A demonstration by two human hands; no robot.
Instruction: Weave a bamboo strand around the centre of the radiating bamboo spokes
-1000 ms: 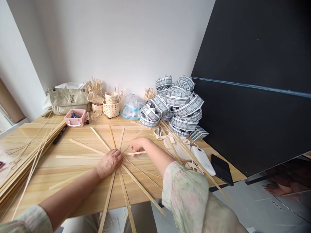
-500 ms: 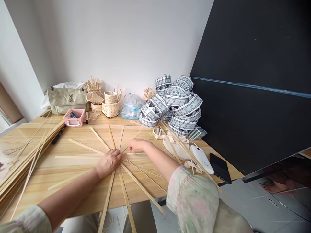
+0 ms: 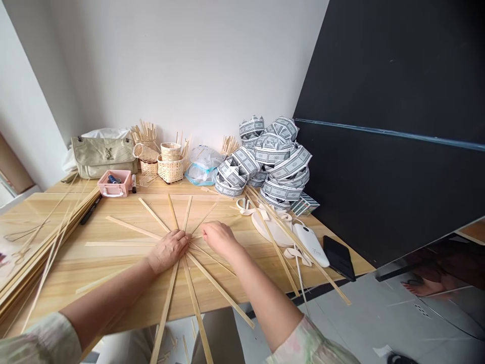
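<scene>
Long flat bamboo strips (image 3: 220, 287) fan out like spokes on the wooden table, some reaching past its front edge. Over their crossing point lies my left hand (image 3: 170, 249), its fingers closed down on the strips and covering the centre. My right hand (image 3: 219, 237) is just to the right of it, fingers pinched together on a thin bamboo strip (image 3: 196, 236) that runs toward the centre. Most of that thin strip is hidden by my hand and forearm.
Bundled bamboo strips (image 3: 45, 247) lie at the left beside a black marker (image 3: 91, 210). Behind stand a pink box (image 3: 114, 190), a green handbag (image 3: 104, 156), small woven baskets (image 3: 170, 171) and patterned rolls (image 3: 280, 162). A white device (image 3: 311, 245) and a black phone (image 3: 338, 257) lie at right.
My right hand has shifted slightly right and toward me, and its forearm has swung nearer the table's front edge. My left hand keeps its place on the crossing. The view has shifted slightly.
</scene>
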